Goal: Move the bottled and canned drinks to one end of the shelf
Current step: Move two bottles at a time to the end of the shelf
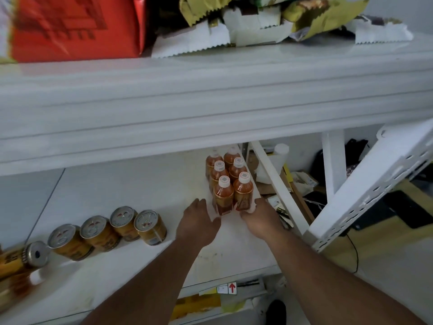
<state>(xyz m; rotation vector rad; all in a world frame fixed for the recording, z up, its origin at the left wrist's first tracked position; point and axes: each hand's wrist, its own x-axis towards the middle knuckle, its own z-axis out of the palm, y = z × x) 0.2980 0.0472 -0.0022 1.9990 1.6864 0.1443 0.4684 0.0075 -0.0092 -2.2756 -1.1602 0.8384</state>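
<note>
Several amber bottles (229,181) with white caps stand in two rows at the right end of the white shelf (117,188). My right hand (259,218) wraps around the base of the front right bottle (243,192). My left hand (199,221) rests flat on the shelf just left of the front left bottle (223,195), fingers apart, holding nothing. Several orange cans (105,231) stand in a curved line at the front left of the shelf. Another can (21,259) lies tilted at the far left, blurred.
The upper shelf (210,97) overhangs and hides the back of the lower shelf. It carries a red bag (75,26) and snack packets (269,22). A white perforated upright (365,195) and a diagonal brace (278,186) bound the right end. Clutter lies on the floor beyond.
</note>
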